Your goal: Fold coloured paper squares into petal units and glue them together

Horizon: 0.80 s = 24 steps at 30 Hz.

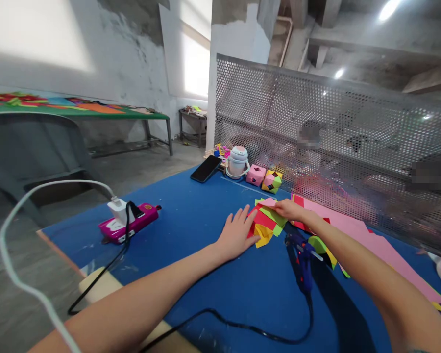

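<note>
Head view: nearest, the glue gun (pixel 305 267) lies just before the paper pile (pixel 267 220), probably to be in easy reach. The left hand (pixel 237 230) rests with fingers spread at the pile's left edge, perhaps to steady it; the right hand (pixel 289 209) bends its fingers at the top (whether they pinch, I cannot tell). Leftward, the blue table (pixel 191 215) offers moving room; farther, a mesh screen (pixel 257 98) limits it.

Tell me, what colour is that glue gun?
The glue gun is dark blue, best seen in the head view.
</note>
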Motion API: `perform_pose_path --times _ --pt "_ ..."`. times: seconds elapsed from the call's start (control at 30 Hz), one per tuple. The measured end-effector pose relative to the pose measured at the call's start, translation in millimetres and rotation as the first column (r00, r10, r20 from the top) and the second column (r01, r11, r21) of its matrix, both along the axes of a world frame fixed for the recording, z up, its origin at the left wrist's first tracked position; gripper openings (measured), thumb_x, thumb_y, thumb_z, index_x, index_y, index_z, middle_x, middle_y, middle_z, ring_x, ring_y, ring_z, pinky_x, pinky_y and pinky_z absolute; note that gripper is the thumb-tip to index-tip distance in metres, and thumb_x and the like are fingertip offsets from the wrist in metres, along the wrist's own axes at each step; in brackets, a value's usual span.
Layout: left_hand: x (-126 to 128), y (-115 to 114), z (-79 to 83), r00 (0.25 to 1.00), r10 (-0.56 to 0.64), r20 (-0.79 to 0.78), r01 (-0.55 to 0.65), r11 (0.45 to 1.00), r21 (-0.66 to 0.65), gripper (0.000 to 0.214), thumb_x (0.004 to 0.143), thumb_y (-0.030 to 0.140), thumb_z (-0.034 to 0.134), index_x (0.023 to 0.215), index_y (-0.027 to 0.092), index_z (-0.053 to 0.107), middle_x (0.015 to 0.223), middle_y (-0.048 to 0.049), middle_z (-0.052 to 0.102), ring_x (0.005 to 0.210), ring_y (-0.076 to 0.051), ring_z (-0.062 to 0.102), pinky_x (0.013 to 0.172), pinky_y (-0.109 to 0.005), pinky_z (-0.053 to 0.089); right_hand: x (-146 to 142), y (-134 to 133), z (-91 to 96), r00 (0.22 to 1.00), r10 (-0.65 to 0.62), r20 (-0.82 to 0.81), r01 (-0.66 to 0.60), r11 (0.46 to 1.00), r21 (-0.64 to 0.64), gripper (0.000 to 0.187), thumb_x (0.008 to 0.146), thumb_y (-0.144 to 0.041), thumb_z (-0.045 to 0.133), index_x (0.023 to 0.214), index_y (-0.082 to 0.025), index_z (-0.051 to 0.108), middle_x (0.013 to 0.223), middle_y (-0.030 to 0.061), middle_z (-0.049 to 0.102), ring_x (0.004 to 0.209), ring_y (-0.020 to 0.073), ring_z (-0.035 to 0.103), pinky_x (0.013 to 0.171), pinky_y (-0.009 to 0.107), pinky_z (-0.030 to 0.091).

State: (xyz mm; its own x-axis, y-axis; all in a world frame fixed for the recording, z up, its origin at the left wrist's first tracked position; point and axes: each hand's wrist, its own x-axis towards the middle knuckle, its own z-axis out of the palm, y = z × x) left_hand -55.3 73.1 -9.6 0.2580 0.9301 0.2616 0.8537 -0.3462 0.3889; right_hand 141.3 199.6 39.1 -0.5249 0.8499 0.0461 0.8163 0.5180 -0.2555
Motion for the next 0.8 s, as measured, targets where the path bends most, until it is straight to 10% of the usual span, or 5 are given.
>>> perform_pose_path --times 0.3,0.43,0.57,0.67,0.8 --pt "-13 0 23.2 0.892 -0.052 0.448 -0.039 0.981 0.191 0.039 0.083 0.036 0.048 0.116 0.015 0.051 0.136 -0.0143 0.041 0.128 -0.025 0.033 0.106 -0.042 0.027 1 -22 60.9 0.941 -0.103 -0.322 0.179 0.959 0.218 0.029 0.075 -0.037 0.052 0.056 -0.015 0.054 0.051 -0.0014 0.052 0.049 0.0103 0.044 0.047 0.022 0.03" --pt "-13 -11 44.1 0.46 0.009 0.888 0.13 0.988 -0.078 0.039 0.081 0.045 0.048 0.103 0.014 0.053 0.111 -0.0131 0.058 0.099 -0.022 0.058 0.089 -0.039 0.045 -2 -83 88.3 0.9 -0.059 -0.431 0.209 0.928 0.309 0.032 0.081 -0.044 0.048 0.068 -0.016 0.057 0.061 -0.0001 0.058 0.055 0.0118 0.05 0.05 0.023 0.037" --pt "-11 -32 63.5 -0.016 0.245 0.969 0.643 0.745 -0.178 0.056 0.079 0.06 0.041 0.112 0.016 0.048 0.107 -0.0141 0.06 0.089 -0.023 0.063 0.081 -0.041 0.049 -11 -152 73.7 0.923 0.348 -0.167 -0.156 0.733 0.662 0.019 0.085 -0.024 0.048 0.073 -0.017 0.061 0.082 0.006 0.068 0.074 0.0164 0.06 0.068 0.029 0.043" --pt "-9 -42 68.2 0.033 0.303 0.953 0.743 0.63 -0.226 0.039 0.073 0.031 0.057 0.107 0.012 0.054 0.101 -0.0126 0.064 0.089 -0.022 0.062 0.078 -0.034 0.049 -14 -188 47.9 0.884 0.431 0.18 -0.443 0.653 0.614 0.02 0.088 -0.013 0.042 0.087 -0.015 0.062 0.095 0.009 0.068 0.083 0.018 0.06 0.074 0.033 0.042" --pt "-6 -47 62.7 0.183 0.241 0.953 0.723 0.624 -0.296 0.053 0.052 -0.002 0.049 0.103 0.011 0.056 0.094 -0.0081 0.066 0.084 -0.019 0.063 0.07 -0.025 0.047 -8 -213 22.4 0.878 0.478 0.019 -0.408 0.727 0.552 0.023 0.085 -0.034 0.051 0.095 -0.016 0.059 0.099 0.011 0.065 0.093 0.0229 0.057 0.079 0.038 0.043"
